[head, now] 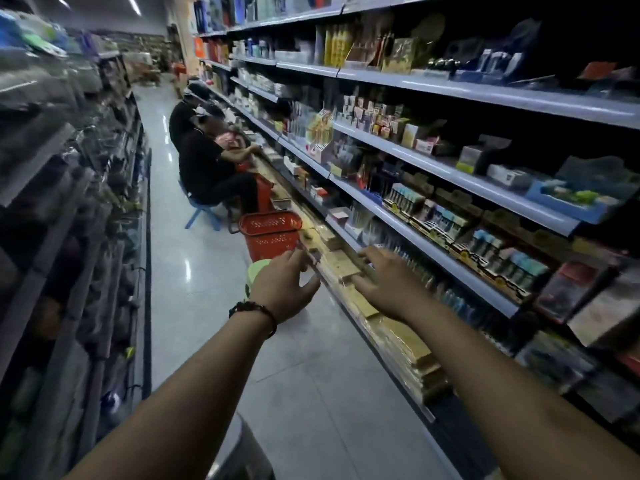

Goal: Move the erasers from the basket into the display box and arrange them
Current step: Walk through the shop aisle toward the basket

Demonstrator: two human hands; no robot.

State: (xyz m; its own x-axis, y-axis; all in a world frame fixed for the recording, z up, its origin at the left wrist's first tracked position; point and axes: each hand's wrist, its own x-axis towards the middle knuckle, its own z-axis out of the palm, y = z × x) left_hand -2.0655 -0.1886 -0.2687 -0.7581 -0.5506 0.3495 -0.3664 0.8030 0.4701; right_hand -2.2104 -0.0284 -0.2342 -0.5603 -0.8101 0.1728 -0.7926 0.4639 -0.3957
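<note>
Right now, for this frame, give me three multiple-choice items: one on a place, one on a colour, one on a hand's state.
1. Where is the basket?
A) on the floor beside the lowest shelf
B) on the top shelf
C) hanging from the left hand

2. What colour is the basket?
A) blue
B) red
C) white

3. How is the right hand?
A) clenched in a fist
B) wrapped round the basket handle
C) fingers stretched out, holding nothing

Answers:
1 A, it stands on the floor against the shelf base.
2 B, its mesh walls are red.
3 C, its fingers reach forward, straight and empty.
</note>
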